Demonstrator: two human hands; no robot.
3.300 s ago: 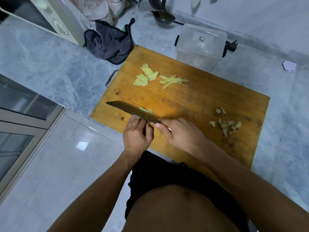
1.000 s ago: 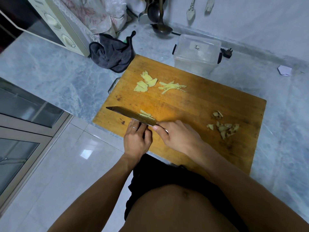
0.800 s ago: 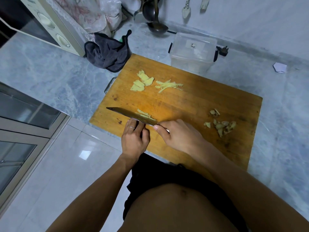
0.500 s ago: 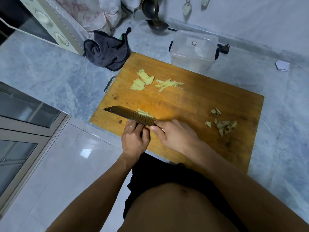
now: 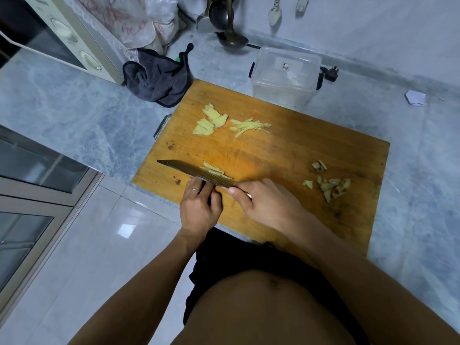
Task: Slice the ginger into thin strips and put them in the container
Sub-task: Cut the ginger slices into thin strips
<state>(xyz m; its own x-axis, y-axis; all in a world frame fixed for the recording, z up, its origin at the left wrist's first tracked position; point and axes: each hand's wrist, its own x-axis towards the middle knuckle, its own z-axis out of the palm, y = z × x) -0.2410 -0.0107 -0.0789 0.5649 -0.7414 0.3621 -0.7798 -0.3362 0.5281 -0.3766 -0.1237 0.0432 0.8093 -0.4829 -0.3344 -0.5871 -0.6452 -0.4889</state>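
Right grip (image 5: 263, 202) closed round the cleaver (image 5: 199, 171) handle, blade edge down on the cutting board (image 5: 311, 145). Left grip (image 5: 200, 207) beside it, fingers curled at the blade's near face; ginger under them hidden. Cut strips (image 5: 214, 169) just past the blade. Ginger slices (image 5: 210, 119), strip pile (image 5: 249, 125) farther out; container (image 5: 285, 75) beyond on the worktop (image 5: 74, 108).

— Clothing observed?
— Black shorts (image 5: 239, 265) at the waist; torso and both arms bare, no sleeves.
— Accessories?
— One thin ring (image 5: 195, 189) on a left hand (image 5: 199, 210) finger.
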